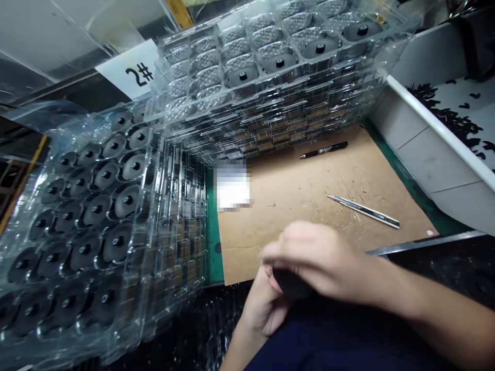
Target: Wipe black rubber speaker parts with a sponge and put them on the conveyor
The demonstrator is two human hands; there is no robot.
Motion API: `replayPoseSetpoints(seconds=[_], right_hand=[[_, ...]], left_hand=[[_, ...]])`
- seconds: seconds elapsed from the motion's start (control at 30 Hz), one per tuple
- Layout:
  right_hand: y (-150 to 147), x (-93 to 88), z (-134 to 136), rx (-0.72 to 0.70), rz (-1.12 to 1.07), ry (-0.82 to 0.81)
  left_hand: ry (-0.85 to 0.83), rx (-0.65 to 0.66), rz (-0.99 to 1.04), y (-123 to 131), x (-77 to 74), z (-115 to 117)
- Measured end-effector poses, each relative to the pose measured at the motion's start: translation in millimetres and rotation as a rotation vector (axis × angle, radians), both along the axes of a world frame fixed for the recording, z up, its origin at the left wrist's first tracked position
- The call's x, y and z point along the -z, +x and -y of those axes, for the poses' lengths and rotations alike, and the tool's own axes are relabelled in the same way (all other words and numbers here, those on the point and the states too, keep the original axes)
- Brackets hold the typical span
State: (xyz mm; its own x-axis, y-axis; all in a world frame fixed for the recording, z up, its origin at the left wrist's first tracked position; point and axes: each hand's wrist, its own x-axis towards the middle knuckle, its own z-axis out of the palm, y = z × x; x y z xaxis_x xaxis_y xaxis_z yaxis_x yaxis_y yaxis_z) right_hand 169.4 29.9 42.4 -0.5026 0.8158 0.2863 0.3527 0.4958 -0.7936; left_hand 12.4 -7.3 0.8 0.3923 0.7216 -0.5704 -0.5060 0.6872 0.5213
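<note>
A: So, what do the hands have?

B: Right hand [320,257] enters from the right of the view, fingers curled over the top of a black rounded part [290,285]. Left hand [263,309] is cupped beneath it. Both are closed on the part, which sits between them just above dark navy clothing [340,340].

A: How much of the part shows?

B: Only a dark curved edge. The fingers hide the rest, so its full shape cannot be read.

A: Next out from the hands?

B: A cardboard sheet [309,216] lies on a green mat [214,242], its near edge just beyond the hands. On the cardboard are a snap-off utility knife [363,211] to the right, a black pen [323,150] towards the back, and a blurred white patch [232,185] at the back left corner. A metal strip [425,243] runs beyond the right hand.

A: And the sides?

B: Left: a tilted stack of clear blister trays [166,170], its cavities holding black round parts [116,242] with centre studs. Behind the cardboard: a second stack of trays [270,67], leaning, with a "2#" card [127,69] to its left. Right: a white bin [425,154] with small black pieces [452,116] inside.
</note>
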Motion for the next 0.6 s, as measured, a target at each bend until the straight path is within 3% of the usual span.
replayPoseSetpoints(seconds=[0.1, 0.17, 0.27, 0.37, 0.47, 0.53, 0.6], right_hand=[[21.2, 23.6, -9.4, 0.311, 0.064, -0.265], [30.7, 47.0, -2.9, 0.412, 0.129, -0.411], [30.4, 82.2, 26.2, 0.326, 0.14, -0.542], [24.4, 103.9, 54.4, 0.211, 0.122, -0.616], [29.8, 99.8, 59.0, 0.246, 0.124, -0.644], [38.5, 79.2, 51.9, 0.372, 0.124, -0.606], [44.0, 48.4, 43.9, 0.522, 0.1, -0.453]], left_hand=[[-0.041, 0.028, 0.158, -2.1, -5.9, -1.2], [-0.07, 0.027, 0.269, -3.9, -8.3, -1.1], [-0.106, 0.017, 0.321, -5.0, -6.5, 0.2], [-0.123, 0.018, 0.323, -4.8, -3.1, 0.0], [-0.122, 0.044, 0.331, -4.8, -4.0, -2.3], [-0.119, 0.058, 0.341, -4.4, -6.0, -3.3], [-0.112, 0.071, 0.348, -3.0, -7.0, -3.1]])
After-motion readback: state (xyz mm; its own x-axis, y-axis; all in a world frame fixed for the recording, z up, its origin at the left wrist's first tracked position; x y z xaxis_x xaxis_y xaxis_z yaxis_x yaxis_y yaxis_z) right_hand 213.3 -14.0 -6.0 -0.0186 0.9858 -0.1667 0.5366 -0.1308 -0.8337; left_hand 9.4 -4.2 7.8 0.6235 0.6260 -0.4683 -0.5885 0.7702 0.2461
